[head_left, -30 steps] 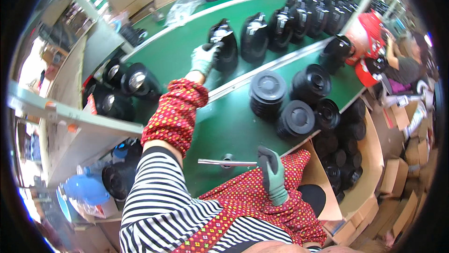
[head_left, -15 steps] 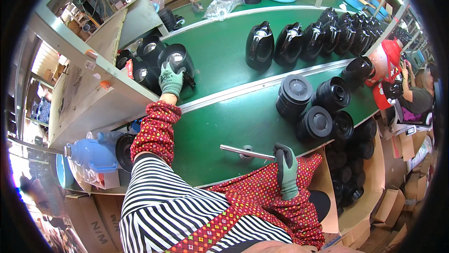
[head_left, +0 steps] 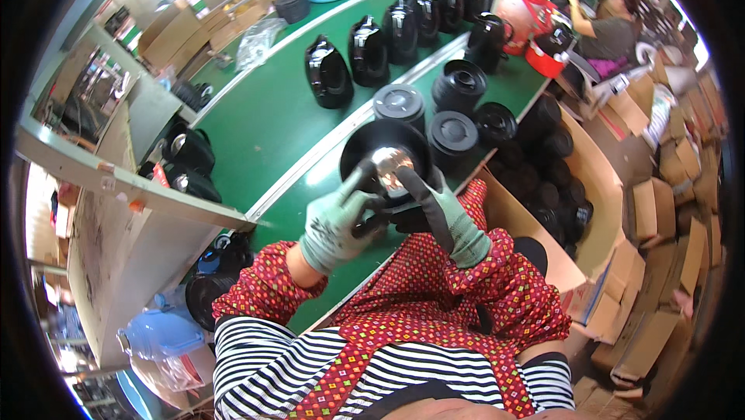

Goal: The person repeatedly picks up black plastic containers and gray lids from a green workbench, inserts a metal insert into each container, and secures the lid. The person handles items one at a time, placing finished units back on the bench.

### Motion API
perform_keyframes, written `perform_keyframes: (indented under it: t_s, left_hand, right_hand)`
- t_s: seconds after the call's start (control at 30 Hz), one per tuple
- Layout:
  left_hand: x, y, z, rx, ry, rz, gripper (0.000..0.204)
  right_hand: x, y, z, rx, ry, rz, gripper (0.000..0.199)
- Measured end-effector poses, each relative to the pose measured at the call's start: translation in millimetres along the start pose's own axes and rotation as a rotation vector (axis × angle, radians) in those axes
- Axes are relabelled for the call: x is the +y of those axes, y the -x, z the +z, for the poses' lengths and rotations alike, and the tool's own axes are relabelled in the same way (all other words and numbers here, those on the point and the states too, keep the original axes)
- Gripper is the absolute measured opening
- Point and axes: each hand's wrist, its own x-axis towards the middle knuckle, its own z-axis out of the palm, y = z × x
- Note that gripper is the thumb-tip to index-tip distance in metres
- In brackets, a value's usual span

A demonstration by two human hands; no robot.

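In front of me, above the green bench, both gloved hands hold a black vacuum jug (head_left: pixel 357 140). Its wide round opening faces up at me, and a shiny silver liner (head_left: pixel 394 165) shows inside. My left hand (head_left: pixel 341 222) closes on the jug's near left side, with fingers at the rim. My right hand (head_left: pixel 446 218) grips the near right side, its dark-coated fingers reaching over the rim beside the liner. The jug's lower body is hidden. Just beyond it stand stacks of round black lids (head_left: pixel 400 102). The metal rod seen earlier is not visible.
Several finished black jugs (head_left: pixel 328 71) stand in rows on the green bench (head_left: pixel 256 140). More open jugs (head_left: pixel 190 152) sit at the left by a metal frame post. A carton (head_left: pixel 594 187) of black parts is at the right. A co-worker (head_left: pixel 613 28) sits beyond red flasks (head_left: pixel 524 8).
My left hand has brought a jug from the left group to the front of me. My right hand has let go of the metal rod and now holds the jug too. The view has turned right.
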Motion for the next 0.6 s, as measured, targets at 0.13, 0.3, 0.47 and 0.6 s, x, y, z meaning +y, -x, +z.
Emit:
perform_keyframes:
  t_s: [0.13,0.3,0.47,0.6]
  left_hand:
    - [31,-1,16,0.07,0.25,0.258,0.052]
    - [-9,20,48,-0.071,0.998,-0.592,0.064]
    - [-18,31,87,-0.69,1.454,-0.281,0.059]
    - [-25,40,111,-0.663,2.003,-0.58,0.059]
  right_hand:
    - [6,48,-47,-0.037,-0.217,0.053,0.053]
    - [-4,104,-130,-0.17,0.037,-0.094,0.058]
    - [-56,115,-126,-0.289,0.21,-0.007,0.106]
    - [-66,78,-112,-0.591,0.186,0.12,0.103]
